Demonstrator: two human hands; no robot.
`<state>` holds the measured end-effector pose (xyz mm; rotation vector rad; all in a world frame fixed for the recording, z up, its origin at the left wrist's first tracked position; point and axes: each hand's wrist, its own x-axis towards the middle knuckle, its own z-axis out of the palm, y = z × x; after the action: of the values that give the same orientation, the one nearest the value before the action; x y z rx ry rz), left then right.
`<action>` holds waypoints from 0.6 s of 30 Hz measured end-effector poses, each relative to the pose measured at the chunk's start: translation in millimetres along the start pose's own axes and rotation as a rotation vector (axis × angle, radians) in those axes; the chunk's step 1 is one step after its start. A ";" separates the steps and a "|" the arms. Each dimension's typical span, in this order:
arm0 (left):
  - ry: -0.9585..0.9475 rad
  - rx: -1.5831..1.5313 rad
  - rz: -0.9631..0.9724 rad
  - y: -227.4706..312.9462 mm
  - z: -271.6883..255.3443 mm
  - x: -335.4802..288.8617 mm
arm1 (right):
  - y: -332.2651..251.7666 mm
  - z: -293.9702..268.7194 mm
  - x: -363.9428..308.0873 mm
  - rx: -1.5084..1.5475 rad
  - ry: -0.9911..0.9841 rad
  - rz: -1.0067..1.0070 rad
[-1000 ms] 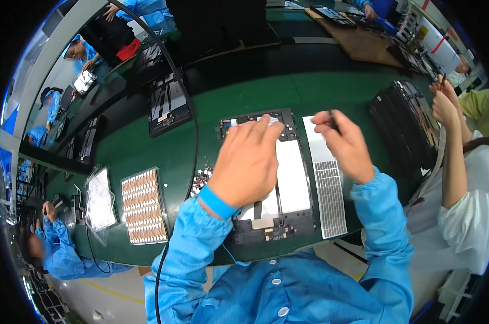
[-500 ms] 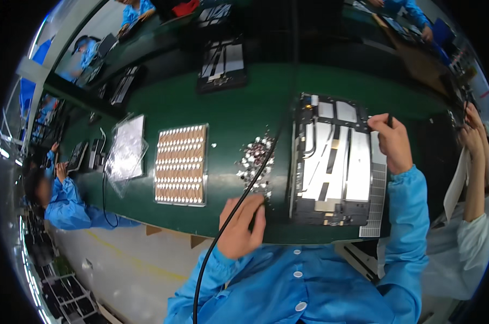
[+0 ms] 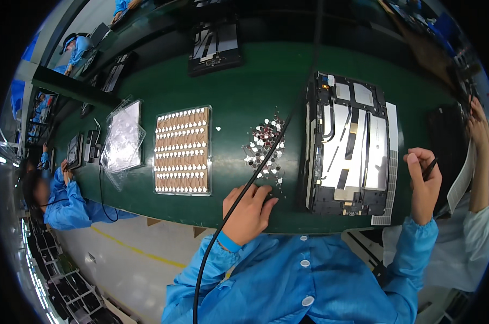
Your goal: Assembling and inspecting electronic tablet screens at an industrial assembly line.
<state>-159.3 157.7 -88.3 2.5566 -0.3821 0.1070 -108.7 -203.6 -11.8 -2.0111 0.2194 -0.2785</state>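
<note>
The half-curled left hand (image 3: 248,214) sits near small parts (image 3: 264,137), its hold impossible to tell, while the right hand (image 3: 425,188), fingers closed, grips a black tool (image 3: 430,168).

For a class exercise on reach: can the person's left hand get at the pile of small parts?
Probably yes: the left hand is close to the near end of the pile of small parts. A black cable crosses both in this view, but leaves most of the pile uncovered.
</note>
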 end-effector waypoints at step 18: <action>-0.034 -1.701 -0.345 80.3 -30.7 -10.7 | -91.5 72.9 -99.7 0.265 -0.702 0.122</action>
<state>-193.0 111.6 -23.1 0.8965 0.0384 -0.2824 -179.8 -73.8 29.4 -1.7083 -0.1354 0.4553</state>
